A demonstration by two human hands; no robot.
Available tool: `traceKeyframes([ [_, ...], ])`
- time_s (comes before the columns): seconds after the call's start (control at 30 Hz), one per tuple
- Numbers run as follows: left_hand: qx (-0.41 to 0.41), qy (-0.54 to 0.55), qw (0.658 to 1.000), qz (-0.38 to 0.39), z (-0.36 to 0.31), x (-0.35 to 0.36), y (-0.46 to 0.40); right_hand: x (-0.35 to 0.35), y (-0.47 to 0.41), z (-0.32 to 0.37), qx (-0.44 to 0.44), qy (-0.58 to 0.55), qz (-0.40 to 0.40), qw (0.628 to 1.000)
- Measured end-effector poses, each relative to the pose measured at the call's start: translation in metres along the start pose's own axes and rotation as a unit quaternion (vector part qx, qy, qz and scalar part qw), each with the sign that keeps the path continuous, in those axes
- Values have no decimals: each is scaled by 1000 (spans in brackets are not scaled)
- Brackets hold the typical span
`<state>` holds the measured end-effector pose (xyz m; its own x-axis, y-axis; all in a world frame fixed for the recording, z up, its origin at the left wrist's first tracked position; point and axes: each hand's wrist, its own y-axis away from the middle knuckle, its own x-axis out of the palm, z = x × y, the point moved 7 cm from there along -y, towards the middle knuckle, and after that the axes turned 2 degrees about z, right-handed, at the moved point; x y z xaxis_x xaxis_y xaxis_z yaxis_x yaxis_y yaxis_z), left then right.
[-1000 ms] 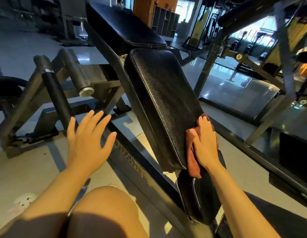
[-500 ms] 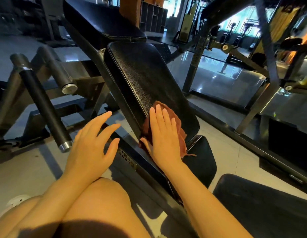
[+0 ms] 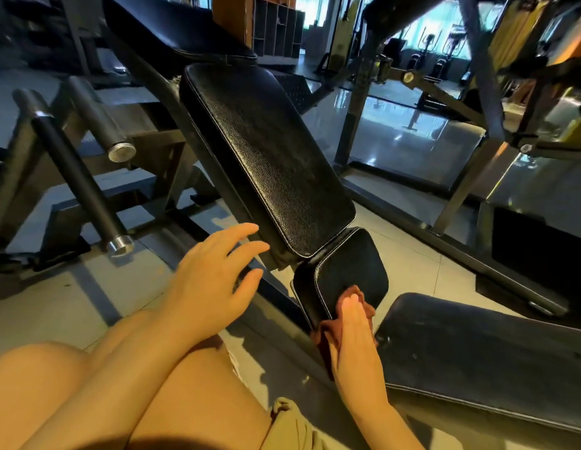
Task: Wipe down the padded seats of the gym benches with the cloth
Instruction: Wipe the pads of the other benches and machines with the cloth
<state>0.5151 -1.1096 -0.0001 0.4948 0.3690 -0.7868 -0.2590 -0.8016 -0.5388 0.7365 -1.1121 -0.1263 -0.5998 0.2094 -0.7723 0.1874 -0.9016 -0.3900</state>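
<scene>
Head cam | R hand (image 3: 354, 339) flat, fingers straight, pressing rust-brown cloth (image 3: 328, 332) onto small black padded seat (image 3: 347, 267) below long black leather backrest pad (image 3: 266, 157) | L hand (image 3: 211, 284) loose, fingers spread, holding nothing, hovering nr backrest's lower edge

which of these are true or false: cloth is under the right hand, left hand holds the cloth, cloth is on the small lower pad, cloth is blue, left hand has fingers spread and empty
1. The cloth is under the right hand. True.
2. The left hand holds the cloth. False: it holds nothing and is apart from the cloth.
3. The cloth is on the small lower pad. True, at its near end.
4. The cloth is blue. False: it is reddish brown.
5. The left hand has fingers spread and is empty. True, it hovers beside the long back pad.
</scene>
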Motion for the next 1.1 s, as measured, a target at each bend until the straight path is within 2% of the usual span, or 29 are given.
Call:
traceKeyframes([
  [0.13,7,69,998,8,-30,21,15,-22,-4,-19,156,-50,35,986],
  [0.2,-19,108,994,3,-34,22,20,-43,-20,-11,213,-126,12,969],
  [0.27,-48,133,990,-2,-37,15,19,-63,-42,21,177,-203,-16,963],
  [0.4,-63,183,980,-45,-48,-20,2,-91,-80,111,4,-308,19,951],
  [0.5,-85,237,960,-124,-40,-68,-8,-102,-106,176,-88,-346,19,934],
  [0.6,-117,260,934,-217,-9,-122,3,-90,-130,236,-143,-389,47,909],
  [0.8,-246,173,906,-296,76,-216,83,12,-150,361,-197,-378,220,878],
  [0.93,-349,96,867,-342,132,-269,150,105,-143,425,-188,-344,347,852],
  [1.1,-438,17,837,-328,187,-279,204,192,-118,463,-204,-267,454,825],
])
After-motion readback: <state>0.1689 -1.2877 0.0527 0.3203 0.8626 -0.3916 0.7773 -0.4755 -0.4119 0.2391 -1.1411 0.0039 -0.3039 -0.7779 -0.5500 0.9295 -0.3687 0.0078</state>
